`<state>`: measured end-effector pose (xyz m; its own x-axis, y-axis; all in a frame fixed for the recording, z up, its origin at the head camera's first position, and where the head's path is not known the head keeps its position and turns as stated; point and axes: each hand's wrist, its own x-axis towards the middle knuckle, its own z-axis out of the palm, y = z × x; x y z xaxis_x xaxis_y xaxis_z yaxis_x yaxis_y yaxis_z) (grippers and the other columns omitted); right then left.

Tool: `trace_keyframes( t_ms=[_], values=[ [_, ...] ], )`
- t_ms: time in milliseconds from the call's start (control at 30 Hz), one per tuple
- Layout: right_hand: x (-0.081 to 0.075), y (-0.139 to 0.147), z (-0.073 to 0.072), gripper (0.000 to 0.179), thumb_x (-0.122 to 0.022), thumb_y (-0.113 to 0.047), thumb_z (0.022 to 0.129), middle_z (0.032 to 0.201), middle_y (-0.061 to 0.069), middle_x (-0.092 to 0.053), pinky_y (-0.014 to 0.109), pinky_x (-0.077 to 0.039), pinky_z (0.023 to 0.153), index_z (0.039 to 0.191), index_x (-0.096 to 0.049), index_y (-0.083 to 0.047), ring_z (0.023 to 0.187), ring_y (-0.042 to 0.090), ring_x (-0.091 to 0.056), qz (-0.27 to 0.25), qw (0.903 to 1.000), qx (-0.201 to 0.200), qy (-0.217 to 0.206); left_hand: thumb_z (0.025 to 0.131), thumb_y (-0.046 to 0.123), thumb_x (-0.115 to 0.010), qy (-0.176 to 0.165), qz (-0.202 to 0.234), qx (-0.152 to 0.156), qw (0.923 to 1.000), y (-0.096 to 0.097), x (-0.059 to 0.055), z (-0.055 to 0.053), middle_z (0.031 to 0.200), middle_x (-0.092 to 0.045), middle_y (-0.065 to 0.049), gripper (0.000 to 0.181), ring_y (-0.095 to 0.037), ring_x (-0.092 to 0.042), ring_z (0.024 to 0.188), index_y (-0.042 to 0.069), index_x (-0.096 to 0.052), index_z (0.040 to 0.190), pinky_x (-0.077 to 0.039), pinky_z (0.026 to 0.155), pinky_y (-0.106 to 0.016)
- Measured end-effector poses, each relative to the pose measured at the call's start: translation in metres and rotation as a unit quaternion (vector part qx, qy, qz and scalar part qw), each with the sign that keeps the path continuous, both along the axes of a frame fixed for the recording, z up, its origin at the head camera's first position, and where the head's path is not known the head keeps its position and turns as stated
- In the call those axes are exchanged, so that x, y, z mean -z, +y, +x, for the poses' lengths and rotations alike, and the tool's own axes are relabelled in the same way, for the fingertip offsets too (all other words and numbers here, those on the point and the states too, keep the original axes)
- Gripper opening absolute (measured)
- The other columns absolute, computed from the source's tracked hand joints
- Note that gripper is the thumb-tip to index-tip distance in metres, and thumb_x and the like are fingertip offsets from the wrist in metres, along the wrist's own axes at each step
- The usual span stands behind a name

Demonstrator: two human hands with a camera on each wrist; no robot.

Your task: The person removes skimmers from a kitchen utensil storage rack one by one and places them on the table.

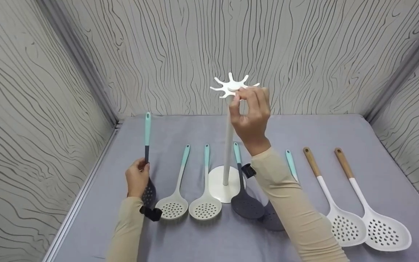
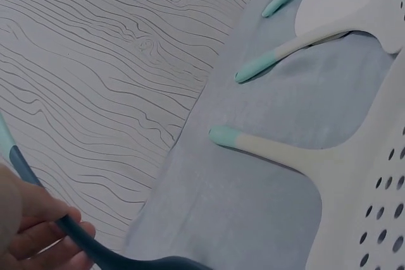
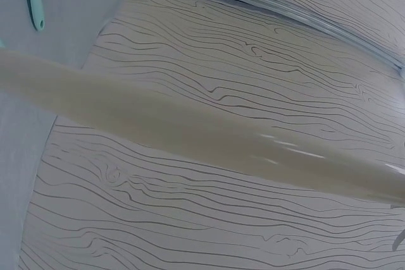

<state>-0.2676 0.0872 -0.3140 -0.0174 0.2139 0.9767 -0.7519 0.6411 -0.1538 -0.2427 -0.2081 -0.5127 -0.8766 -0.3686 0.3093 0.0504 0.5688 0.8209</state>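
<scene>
My left hand [image 1: 136, 180] grips the dark neck of a skimmer [image 1: 147, 129] with a teal handle end. It is held upright at the left, its perforated dark head partly behind the hand and wrist. In the left wrist view, fingers [image 2: 47, 235] wrap the same dark shaft. At the centre stands a white utensil stand [image 1: 228, 145] with a round base and a star of hooks on top. My right hand [image 1: 251, 116] pinches the hook ring between thumb and index finger. The stand's pole [image 3: 190, 128] crosses the right wrist view; the right hand is outside it.
Two pale skimmers [image 1: 205, 209] with teal ends lie left of the base. A dark skimmer [image 1: 247, 207] rests against the base, another dark one [image 1: 273, 220] partly under the right sleeve. Two white skimmers [image 1: 386, 233] with wooden handles lie right. Patterned walls [image 1: 180, 54] surround the grey cloth.
</scene>
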Motion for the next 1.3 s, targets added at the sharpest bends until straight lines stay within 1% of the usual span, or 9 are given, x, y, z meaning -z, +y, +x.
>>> trace_keyframes(
  t_ms=[233, 467, 700, 900, 1100, 1300],
  values=[
    [0.000, 0.000, 0.000, 0.005, -0.057, 0.002, 0.078, 0.077, 0.015, -0.062, 0.034, -0.045, 0.068, 0.075, -0.061, 0.003, 0.074, 0.027, -0.050, -0.002, 1.0000, 0.001, -0.004, 0.088, -0.004, -0.058, -0.016, -0.015, -0.010, 0.9997, 0.001, 0.005, -0.002, 0.100, -0.069, -0.031, 0.022, -0.041, -0.068, 0.093, -0.014, -0.065, 0.106, -0.057, 0.085, -0.049],
    [0.000, 0.001, 0.000, 0.004, -0.057, 0.003, 0.078, 0.077, 0.016, -0.062, 0.035, -0.045, 0.068, 0.075, -0.060, 0.003, 0.073, 0.028, -0.050, 0.000, 1.0000, 0.002, -0.001, 0.088, -0.004, -0.057, -0.048, -0.024, -0.002, 0.9986, 0.002, 0.008, -0.006, 0.101, -0.068, -0.032, 0.024, -0.040, -0.067, 0.091, -0.016, -0.063, 0.108, -0.056, 0.084, -0.049],
    [0.000, 0.000, 0.000, 0.005, -0.056, 0.003, 0.078, 0.077, 0.016, -0.062, 0.037, -0.045, 0.067, 0.074, -0.060, 0.003, 0.073, 0.028, -0.050, -0.003, 1.0000, 0.002, 0.000, 0.087, -0.005, -0.058, -0.048, -0.046, -0.010, 0.9978, 0.002, 0.011, -0.008, 0.096, -0.069, -0.032, 0.022, -0.040, -0.067, 0.088, -0.015, -0.065, 0.105, -0.055, 0.082, -0.050],
    [0.000, 0.000, -0.001, 0.005, -0.057, 0.003, 0.078, 0.076, 0.016, -0.061, 0.037, -0.043, 0.067, 0.075, -0.061, 0.003, 0.072, 0.029, -0.049, -0.004, 1.0000, 0.002, 0.002, 0.087, -0.005, -0.058, -0.063, -0.046, -0.016, 0.9968, 0.002, 0.012, -0.011, 0.096, -0.069, -0.032, 0.022, -0.041, -0.067, 0.089, -0.016, -0.065, 0.104, -0.055, 0.083, -0.050],
    [0.000, 0.000, -0.001, 0.005, -0.057, 0.003, 0.078, 0.076, 0.016, -0.061, 0.037, -0.043, 0.067, 0.075, -0.061, 0.003, 0.072, 0.028, -0.049, -0.002, 1.0000, 0.001, 0.001, 0.087, -0.004, -0.057, -0.090, -0.039, -0.019, 0.9950, 0.004, 0.009, -0.010, 0.100, -0.068, -0.033, 0.024, -0.042, -0.067, 0.093, -0.016, -0.064, 0.107, -0.055, 0.086, -0.051],
    [0.000, 0.000, 0.000, 0.005, -0.057, 0.003, 0.078, 0.076, 0.016, -0.061, 0.036, -0.044, 0.067, 0.075, -0.061, 0.003, 0.073, 0.028, -0.050, -0.004, 1.0000, 0.001, -0.002, 0.088, -0.003, -0.055, -0.109, -0.042, -0.018, 0.9930, 0.005, 0.013, -0.011, 0.100, -0.068, -0.032, 0.024, -0.042, -0.066, 0.094, -0.015, -0.065, 0.106, -0.054, 0.087, -0.051]
  ],
)
